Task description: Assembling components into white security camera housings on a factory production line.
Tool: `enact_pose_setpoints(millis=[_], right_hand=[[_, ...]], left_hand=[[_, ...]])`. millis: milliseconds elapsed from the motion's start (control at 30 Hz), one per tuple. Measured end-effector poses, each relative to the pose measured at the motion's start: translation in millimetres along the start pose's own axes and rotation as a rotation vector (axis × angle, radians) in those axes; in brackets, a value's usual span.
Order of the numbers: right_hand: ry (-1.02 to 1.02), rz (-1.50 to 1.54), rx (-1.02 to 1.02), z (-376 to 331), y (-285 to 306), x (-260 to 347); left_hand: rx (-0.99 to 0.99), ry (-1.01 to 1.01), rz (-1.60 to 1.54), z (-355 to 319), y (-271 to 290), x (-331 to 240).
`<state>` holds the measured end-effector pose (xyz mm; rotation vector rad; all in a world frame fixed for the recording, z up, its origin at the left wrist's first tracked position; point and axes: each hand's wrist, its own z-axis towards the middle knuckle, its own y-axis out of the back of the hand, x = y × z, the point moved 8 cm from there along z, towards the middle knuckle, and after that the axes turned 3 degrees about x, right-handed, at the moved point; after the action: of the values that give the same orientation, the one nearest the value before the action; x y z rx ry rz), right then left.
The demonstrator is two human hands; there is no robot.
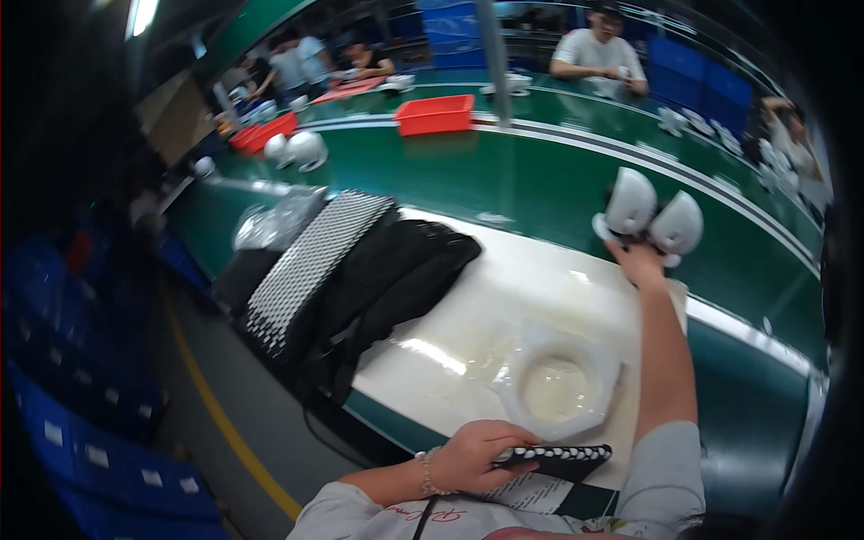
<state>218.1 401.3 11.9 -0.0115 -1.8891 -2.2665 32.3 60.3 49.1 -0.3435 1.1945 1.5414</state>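
My right hand [637, 262] reaches far forward to a pair of white rounded shell-like parts [652, 216] on the green conveyor belt [540, 180] and grips them from below. My left hand [475, 454] stays close to my body, closed on a flat black piece with white dots [560, 458]. Between the two hands, on the white work mat [504, 288], lies a clear plastic octagonal tray [560, 382].
A stack of black pieces [387, 270] and a white-dotted sheet [310, 261] lie at the mat's left end, next to a clear bag [274, 223]. Red trays [436, 114] and more white parts [297, 149] sit farther down the belt. Other people work at the far side.
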Motion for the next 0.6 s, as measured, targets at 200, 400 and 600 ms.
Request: enact_pose_setpoints(millis=[200,400,600], right_hand=[[0.059,0.011,0.028,-6,18,-5],[0.015,-0.065,0.123,-10,33,-20],[0.059,-0.005,0.177,-36,45,-36]], left_hand=[[0.014,0.01,-0.06,-2,1,1],[-0.019,-0.014,-0.079,-6,4,3],[-0.043,-0.024,-0.059,-6,5,0]])
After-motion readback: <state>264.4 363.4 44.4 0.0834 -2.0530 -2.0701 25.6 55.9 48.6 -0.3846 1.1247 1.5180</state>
